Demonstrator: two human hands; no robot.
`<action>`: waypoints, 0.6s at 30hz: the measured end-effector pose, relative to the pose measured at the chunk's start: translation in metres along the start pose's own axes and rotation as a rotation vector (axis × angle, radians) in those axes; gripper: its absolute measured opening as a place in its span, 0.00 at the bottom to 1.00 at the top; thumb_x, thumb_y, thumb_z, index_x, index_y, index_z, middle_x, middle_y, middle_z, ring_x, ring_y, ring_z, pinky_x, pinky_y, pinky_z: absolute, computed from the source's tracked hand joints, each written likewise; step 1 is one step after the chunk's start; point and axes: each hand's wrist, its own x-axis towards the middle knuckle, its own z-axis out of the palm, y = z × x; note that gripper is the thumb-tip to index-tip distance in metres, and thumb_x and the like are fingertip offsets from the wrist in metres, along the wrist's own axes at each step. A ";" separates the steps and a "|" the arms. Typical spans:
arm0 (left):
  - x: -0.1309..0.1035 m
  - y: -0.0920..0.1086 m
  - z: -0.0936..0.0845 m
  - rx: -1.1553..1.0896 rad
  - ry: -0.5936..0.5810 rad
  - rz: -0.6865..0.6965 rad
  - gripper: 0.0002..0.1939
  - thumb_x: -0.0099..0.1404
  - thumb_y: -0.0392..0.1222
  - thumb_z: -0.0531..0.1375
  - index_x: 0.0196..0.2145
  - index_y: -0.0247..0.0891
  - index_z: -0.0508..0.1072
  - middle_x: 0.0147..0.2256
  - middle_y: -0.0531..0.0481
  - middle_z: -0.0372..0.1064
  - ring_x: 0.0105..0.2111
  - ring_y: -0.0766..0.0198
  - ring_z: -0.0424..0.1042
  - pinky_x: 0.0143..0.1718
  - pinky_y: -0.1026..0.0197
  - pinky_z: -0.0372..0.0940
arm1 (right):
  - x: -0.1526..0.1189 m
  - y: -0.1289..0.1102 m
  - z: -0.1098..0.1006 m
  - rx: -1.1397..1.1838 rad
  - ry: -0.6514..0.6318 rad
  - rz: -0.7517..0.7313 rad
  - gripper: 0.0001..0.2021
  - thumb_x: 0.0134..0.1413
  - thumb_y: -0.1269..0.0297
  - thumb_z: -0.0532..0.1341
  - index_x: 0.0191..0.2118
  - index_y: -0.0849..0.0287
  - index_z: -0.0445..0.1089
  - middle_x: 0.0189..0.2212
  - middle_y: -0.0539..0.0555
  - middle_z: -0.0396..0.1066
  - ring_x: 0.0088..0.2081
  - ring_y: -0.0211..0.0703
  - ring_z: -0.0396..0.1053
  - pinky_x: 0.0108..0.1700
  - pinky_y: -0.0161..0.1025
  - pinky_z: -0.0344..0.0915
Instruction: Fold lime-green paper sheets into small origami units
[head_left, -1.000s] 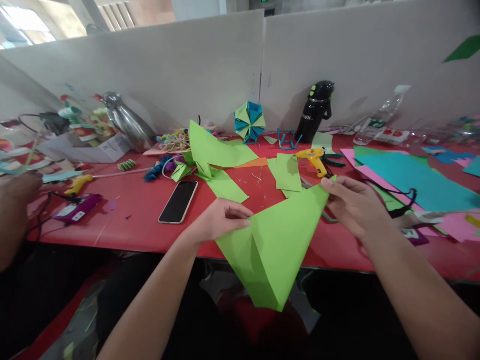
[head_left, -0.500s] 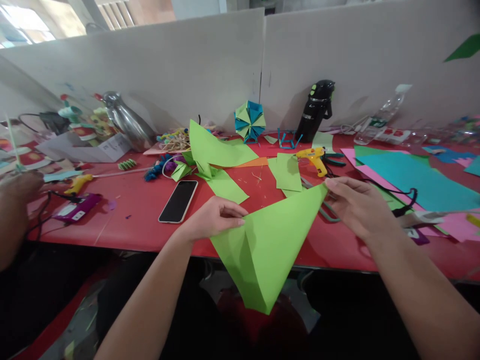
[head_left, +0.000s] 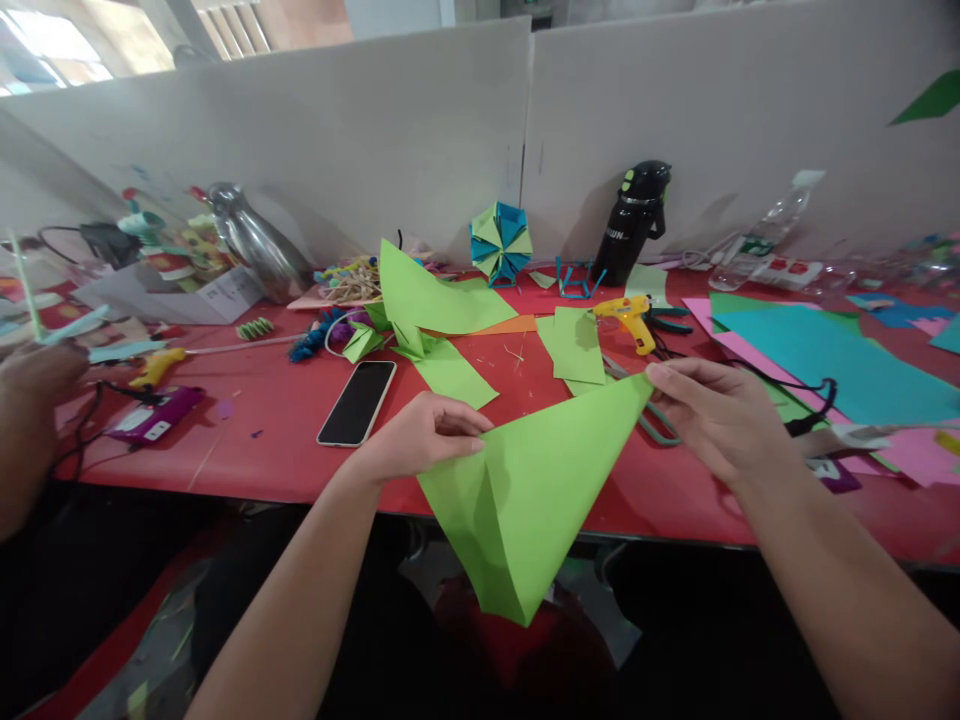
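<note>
Over the near edge of the red tabletop [head_left: 262,410], we hold one green sheet [head_left: 555,470] stretched between our two hands. Our left hand [head_left: 442,432] is pinched closed, thumb below and fingers curled above, gripping the sheet's upper left edge. Our right hand [head_left: 701,410] is closed too, thumb and fingertips nipping the upper right corner, while the palm behind them stays loosely rounded. The sheet's long axis slants from that right corner down and leftward, and its lowest tip points toward our lap. One crease runs down from near our left hand to that tip. Whether the sheet brushes the tabletop edge, we cannot tell.

Beyond it, we count one phone [head_left: 358,403] near our left hand, lying flat with its screen up, and two yellow glue guns: the right one [head_left: 628,320] just past the sheet, the left one [head_left: 157,368] well away to our left. Farther back we see one blue-and-green paper ball [head_left: 500,243], one black bottle [head_left: 630,235] and one metal flask [head_left: 255,245]. At far left, one co-worker's hand [head_left: 45,375] shows, too blurred to read its grip.
</note>
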 end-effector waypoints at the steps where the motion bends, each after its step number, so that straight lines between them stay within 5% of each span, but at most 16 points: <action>1: 0.000 0.000 0.000 -0.001 0.001 0.000 0.15 0.57 0.41 0.69 0.43 0.34 0.81 0.38 0.45 0.81 0.39 0.58 0.80 0.42 0.62 0.73 | 0.000 0.000 0.000 -0.001 -0.001 0.001 0.08 0.39 0.64 0.77 0.27 0.56 0.80 0.27 0.50 0.77 0.31 0.37 0.72 0.37 0.33 0.72; 18: -0.009 0.008 -0.004 0.016 -0.193 0.033 0.27 0.56 0.46 0.71 0.53 0.41 0.75 0.53 0.45 0.76 0.54 0.55 0.74 0.56 0.58 0.66 | -0.001 0.000 0.002 -0.009 0.036 0.021 0.11 0.35 0.61 0.79 0.27 0.54 0.79 0.27 0.48 0.77 0.30 0.35 0.72 0.32 0.31 0.71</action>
